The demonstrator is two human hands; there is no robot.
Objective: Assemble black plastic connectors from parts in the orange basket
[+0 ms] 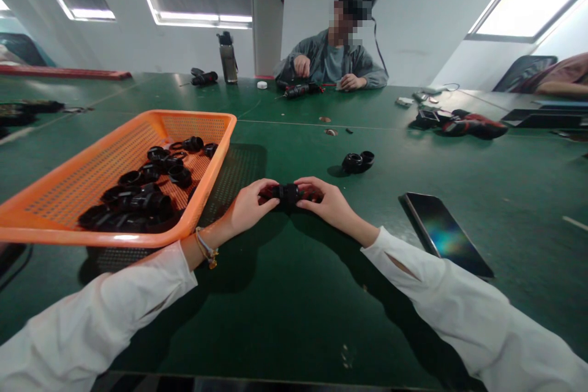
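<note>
Between my two hands is a black plastic pipe fitting (288, 194), held level just above the green table (294, 318). My left hand (252, 203) grips its left end with thumb and fingers. At the other end, my right hand (327, 202) pinches it the same way; my fingers hide both ends. Beyond my right hand lies another black fitting (358, 162), bent in shape, on the tabletop. To the left stands an orange plastic basket (202, 208) with several black fittings (142, 199) and rings heaped inside. My left wrist is close to the basket's near corner.
A phone (445, 233) lies beside my right forearm. Across the table a person (333, 55) sits with their hands near a power drill (301, 90). A water bottle (228, 58) and another drill (203, 77) stand far left; red-and-black tools (473, 124) lie right.
</note>
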